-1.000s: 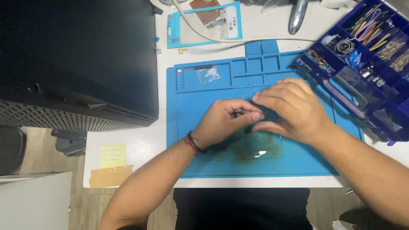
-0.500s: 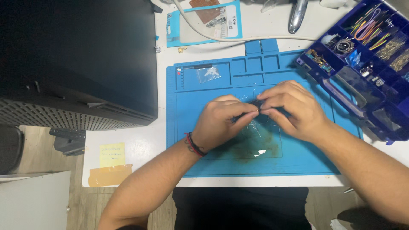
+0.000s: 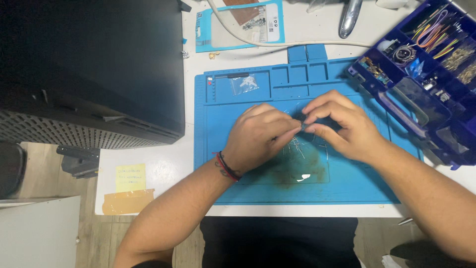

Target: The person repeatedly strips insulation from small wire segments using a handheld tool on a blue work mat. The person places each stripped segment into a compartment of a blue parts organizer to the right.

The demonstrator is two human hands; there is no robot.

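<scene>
Head view: left hand (image 3: 258,136) and right hand (image 3: 339,126) pinching one small dark part (image 3: 301,126); purple organiser (image 3: 396,92) compartments holding wires, components

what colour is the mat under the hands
Blue, with a brownish stain patch near its middle; the work mat shows clearly in the head view.

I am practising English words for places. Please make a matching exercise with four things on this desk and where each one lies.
Things:
1. clear bag
2. parts box
3. yellow note
4. small dark part

Places:
A. on the white desk, left of the blue mat
B. between the fingers of both hands
C. at the right edge of the mat
D. in a top tray of the mat

Pairs: 1-D, 2-C, 3-A, 4-B
</scene>
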